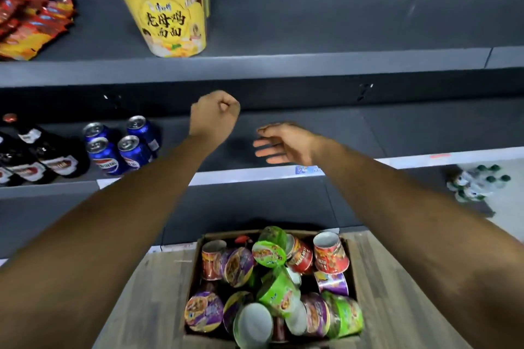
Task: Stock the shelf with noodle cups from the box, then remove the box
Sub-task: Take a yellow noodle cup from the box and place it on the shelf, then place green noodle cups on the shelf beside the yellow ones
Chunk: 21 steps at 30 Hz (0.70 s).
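**Cardboard box (pixel 221 236) full of cups (pixel 269 283), both my hands bare**

Yellow cups (pixel 167 11) already stand on the top shelf (pixel 312 37). One is upright near the front edge, and the second is just behind it, partly cut off by the frame. To their left lies a heap of red and orange packets (pixel 31 22).

My left hand (pixel 214 115) hangs in front of the middle shelf (pixel 326 133). Its fingers are curled tight into a fist with nothing inside. My right hand (pixel 283 143) is beside it, a little lower and to the right, over the same shelf. Its fingers are stretched out loose, pointing left, and it grips nothing. Neither hand touches a cup or the box.

The box sits on the wooden floor (pixel 397 278) below my forearms, close against the foot of the shelving, with its top open. It is packed with red, purple and green cups in a jumble. Some lie on their sides with the lids facing me, and some are tipped over with pale bases showing.

At the left of the middle shelf stand four blue cans (pixel 122 144), close together. Dark bottles (pixel 37 156) with red and white labels stand further left. Far to the right, low down, a pack of small green-capped bottles (pixel 476 183) rests on a pale surface.
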Tool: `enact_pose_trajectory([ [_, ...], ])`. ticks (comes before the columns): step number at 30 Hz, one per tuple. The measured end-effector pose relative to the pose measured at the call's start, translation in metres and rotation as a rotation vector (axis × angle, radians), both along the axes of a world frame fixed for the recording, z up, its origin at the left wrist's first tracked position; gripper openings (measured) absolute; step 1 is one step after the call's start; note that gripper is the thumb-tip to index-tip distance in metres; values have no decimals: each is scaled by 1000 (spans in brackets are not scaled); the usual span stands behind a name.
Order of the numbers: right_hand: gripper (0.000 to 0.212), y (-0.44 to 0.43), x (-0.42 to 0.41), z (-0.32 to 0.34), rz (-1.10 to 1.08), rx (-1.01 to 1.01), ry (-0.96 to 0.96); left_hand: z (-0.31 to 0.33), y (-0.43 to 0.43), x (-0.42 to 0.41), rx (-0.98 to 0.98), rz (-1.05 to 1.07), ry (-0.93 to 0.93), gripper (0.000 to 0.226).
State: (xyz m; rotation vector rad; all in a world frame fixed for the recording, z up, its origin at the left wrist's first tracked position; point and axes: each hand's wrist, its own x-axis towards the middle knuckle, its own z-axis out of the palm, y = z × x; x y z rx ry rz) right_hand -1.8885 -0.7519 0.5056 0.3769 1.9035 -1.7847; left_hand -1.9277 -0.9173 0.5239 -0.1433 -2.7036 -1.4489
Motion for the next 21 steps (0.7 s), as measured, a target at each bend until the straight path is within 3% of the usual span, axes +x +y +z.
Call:
enact_pose_trajectory([
  [6, 12, 22, 22, -76, -42, -19, -134, -74, 28, 20, -5, -135, -317, 18],
  [13, 19, 53, 56, -169, -114, -14, -312, -173, 46, 45, -169, -337, -613, 8],
  [21, 26, 107, 109, -263, -269, -2, -476, -276, 77, 81, -308, -416, -867, 36],
])
